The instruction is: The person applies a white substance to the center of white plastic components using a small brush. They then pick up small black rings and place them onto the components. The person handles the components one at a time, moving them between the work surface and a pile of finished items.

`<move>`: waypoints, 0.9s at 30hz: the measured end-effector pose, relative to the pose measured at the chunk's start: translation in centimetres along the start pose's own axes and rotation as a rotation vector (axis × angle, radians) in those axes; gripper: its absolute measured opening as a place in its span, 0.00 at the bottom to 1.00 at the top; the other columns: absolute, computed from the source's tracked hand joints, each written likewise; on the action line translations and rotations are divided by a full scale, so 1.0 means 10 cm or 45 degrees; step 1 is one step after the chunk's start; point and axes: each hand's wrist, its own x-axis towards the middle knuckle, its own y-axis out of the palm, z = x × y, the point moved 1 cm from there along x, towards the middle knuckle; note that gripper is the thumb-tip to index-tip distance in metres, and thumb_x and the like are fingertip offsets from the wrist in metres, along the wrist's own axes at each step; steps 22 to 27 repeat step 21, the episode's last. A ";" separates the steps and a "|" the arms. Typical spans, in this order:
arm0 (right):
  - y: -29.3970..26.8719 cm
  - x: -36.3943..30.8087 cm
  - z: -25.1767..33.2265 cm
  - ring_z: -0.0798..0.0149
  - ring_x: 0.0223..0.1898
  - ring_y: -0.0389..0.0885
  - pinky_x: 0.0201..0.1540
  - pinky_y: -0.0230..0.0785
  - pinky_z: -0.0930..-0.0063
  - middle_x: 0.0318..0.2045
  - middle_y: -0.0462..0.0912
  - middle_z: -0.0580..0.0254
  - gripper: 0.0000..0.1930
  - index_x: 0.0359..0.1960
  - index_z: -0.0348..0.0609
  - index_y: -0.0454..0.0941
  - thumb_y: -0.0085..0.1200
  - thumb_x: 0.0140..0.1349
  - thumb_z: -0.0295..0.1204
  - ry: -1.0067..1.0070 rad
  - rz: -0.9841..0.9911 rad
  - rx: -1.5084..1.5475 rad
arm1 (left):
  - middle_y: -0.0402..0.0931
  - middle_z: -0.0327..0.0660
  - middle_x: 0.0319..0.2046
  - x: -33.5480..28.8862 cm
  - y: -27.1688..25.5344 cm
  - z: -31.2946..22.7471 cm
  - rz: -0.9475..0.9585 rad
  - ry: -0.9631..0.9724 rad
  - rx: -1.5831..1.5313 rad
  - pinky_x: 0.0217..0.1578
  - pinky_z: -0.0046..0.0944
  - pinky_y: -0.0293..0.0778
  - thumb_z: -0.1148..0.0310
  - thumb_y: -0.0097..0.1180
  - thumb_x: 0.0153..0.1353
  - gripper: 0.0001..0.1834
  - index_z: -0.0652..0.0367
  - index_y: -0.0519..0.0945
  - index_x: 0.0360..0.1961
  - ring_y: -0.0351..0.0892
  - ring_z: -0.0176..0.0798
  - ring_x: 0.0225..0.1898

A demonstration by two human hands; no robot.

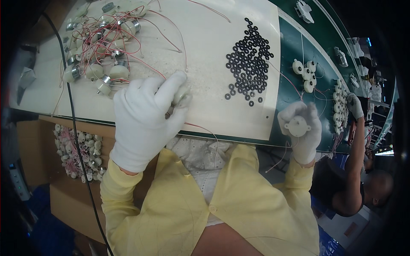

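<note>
Left hand [143, 117] closed round small motor [183, 96] at counter [205, 38] near edge. Right hand [301, 128] grips white motor [297, 126], far right. Mid-assembly, likely. Next probably: washer from black pile [249, 62], precise pinch needed.

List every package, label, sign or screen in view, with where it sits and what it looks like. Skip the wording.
Cardboard box: below the table edge, lower left by the left hand; brown, open-topped, holding white motors with pink wires.
White box with a reddish label: lower right, near the seated co-worker; too small to tell more.
No screens or signs can be made out.
</note>
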 end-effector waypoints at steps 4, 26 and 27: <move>0.08 0.01 0.07 0.73 0.39 0.79 0.39 0.70 0.81 0.43 0.81 0.61 0.19 0.49 0.34 0.77 0.53 0.72 0.40 0.095 -0.016 -0.118 | 0.73 0.36 0.28 -0.04 -0.01 0.01 0.071 -0.025 0.011 0.29 0.46 0.68 0.68 0.70 0.52 0.22 0.51 0.83 0.51 0.73 0.44 0.28; 0.19 0.12 -0.04 0.72 0.44 0.81 0.48 0.75 0.75 0.48 0.84 0.62 0.17 0.57 0.40 0.78 0.61 0.66 0.23 -0.100 0.036 -0.566 | 0.75 0.37 0.30 -0.04 -0.03 0.02 0.153 -0.087 -0.013 0.32 0.46 0.69 0.69 0.70 0.53 0.22 0.52 0.83 0.51 0.74 0.45 0.31; 0.19 0.12 -0.04 0.72 0.44 0.81 0.48 0.75 0.75 0.48 0.84 0.62 0.17 0.57 0.40 0.78 0.61 0.66 0.23 -0.100 0.036 -0.566 | 0.75 0.37 0.30 -0.04 -0.03 0.02 0.153 -0.087 -0.013 0.32 0.46 0.69 0.69 0.70 0.53 0.22 0.52 0.83 0.51 0.74 0.45 0.31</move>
